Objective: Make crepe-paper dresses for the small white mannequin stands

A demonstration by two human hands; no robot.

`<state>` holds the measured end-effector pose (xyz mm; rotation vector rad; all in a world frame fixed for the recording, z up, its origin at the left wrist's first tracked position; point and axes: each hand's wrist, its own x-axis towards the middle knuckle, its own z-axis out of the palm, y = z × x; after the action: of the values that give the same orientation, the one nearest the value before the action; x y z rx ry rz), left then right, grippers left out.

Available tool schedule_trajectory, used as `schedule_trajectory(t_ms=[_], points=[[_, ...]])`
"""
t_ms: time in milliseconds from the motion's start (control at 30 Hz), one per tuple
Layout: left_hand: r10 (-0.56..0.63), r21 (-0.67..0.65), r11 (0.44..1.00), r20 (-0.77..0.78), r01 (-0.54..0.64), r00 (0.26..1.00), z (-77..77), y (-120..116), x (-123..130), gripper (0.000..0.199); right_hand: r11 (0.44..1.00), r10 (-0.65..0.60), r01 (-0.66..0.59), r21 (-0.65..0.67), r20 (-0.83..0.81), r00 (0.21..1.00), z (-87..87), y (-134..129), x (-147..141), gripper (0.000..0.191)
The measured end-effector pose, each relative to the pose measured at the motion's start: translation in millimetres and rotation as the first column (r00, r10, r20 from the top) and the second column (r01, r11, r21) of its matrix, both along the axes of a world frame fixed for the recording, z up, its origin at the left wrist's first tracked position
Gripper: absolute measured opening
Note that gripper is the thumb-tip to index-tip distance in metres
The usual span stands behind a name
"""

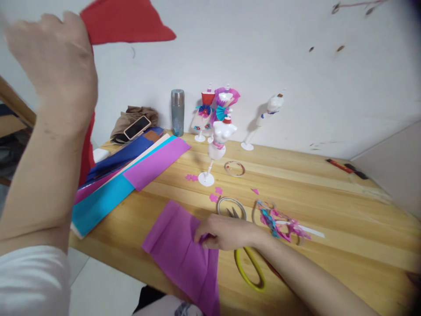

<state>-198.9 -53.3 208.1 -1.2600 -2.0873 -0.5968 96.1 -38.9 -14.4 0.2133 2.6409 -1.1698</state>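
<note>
Over wooden table [312,193], left hand [57,57] clenches red sheet [126,22], right hand [222,232] pinches purple sheet [176,235].

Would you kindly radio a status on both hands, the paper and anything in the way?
Left hand raised, gripping red paper. Right hand on purple sheet; grip unclear. Scissors partly hidden beneath right forearm.

creased purple paper sheet [176,243] looks matt | white plastic mannequin torso [224,131] looks glossy | flat pale wooden tabletop [296,175] looks smooth
</note>
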Motion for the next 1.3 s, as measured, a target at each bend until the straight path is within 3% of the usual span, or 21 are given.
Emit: schedule_trajectory(t_ms=[33, 100, 133, 233, 367, 467, 567, 667, 800, 867, 1033, 1133, 1300], points=[[0.064, -0.013, 0.998, -0.062, -0.065, 0.996, -4.4, -1, 9, 0.046, 1.000, 0.001, -0.001, 0.000, 0.001, 1.000, 0.2, 0, 0, 0.025], [0.054, -0.263, 0.960, -0.161, -0.096, 0.985, -24.3, 1, 28, 0.047, 1.000, 0.000, 0.000, -0.004, 0.000, 1.000, -0.1, 0, 0, 0.025], [0.035, -0.419, 0.903, -0.154, -0.097, 0.988, -39.2, 6, 36, 0.047, 1.000, 0.000, 0.000, -0.007, -0.001, 1.000, -0.5, 0, 0, 0.026], [-0.016, -0.609, 0.792, -0.077, -0.034, 0.997, -96.0, 32, 52, 0.039, 1.000, -0.006, 0.006, -0.007, -0.003, 1.000, -1.8, 0, 0, 0.026], [-0.009, -0.732, 0.680, 0.050, 0.043, 0.999, -167.0, 70, 54, 0.038, 1.000, -0.013, 0.013, 0.021, 0.003, 1.000, -0.7, -1, 0, 0.026], [-0.018, -0.762, 0.641, 0.113, 0.098, 0.993, -196.9, 84, 53, 0.032, 1.000, -0.002, 0.001, 0.027, 0.012, 1.000, 0.4, 0, 0, 0.026], [-0.064, -0.764, 0.624, 0.160, 0.165, 0.985, -203.8, 86, 49, 0.046, 1.000, -0.003, 0.003, 0.013, 0.019, 1.000, -0.3, 1, 0, 0.026], [-0.082, -0.763, 0.619, 0.177, 0.189, 0.981, -192.7, 86, 35, 0.062, 1.000, -0.012, 0.012, -0.003, 0.016, 1.000, -2.0, 1, 1, 0.026], [-0.022, -0.765, 0.632, 0.141, 0.123, 0.990, -173.3, 87, 1, 0.054, 1.000, -0.014, 0.014, -0.020, 0.011, 1.000, -2.9, 2, 1, 0.026], [0.024, -0.790, 0.606, 0.138, 0.096, 0.990, -171.7, 87, -17, 0.056, 1.000, -0.018, 0.018, -0.026, 0.011, 1.000, -2.5, 2, 1, 0.025], [0.094, -0.847, 0.521, 0.176, 0.102, 0.980, -191.8, 84, -41, 0.061, 0.999, -0.028, 0.029, -0.024, 0.015, 0.999, -2.5, 1, 1, 0.025], [0.115, -0.845, 0.524, 0.188, 0.101, 0.975, -203.2, 85, -44, 0.064, 1.000, -0.018, 0.018, -0.016, 0.003, 1.000, -3.2, 1, 1, 0.024], [0.129, -0.837, 0.534, 0.222, 0.121, 0.966, -209.7, 92, -53, 0.073, 1.000, -0.019, 0.019, -0.012, 0.003, 1.000, -1.5, 0, 0, 0.023]])
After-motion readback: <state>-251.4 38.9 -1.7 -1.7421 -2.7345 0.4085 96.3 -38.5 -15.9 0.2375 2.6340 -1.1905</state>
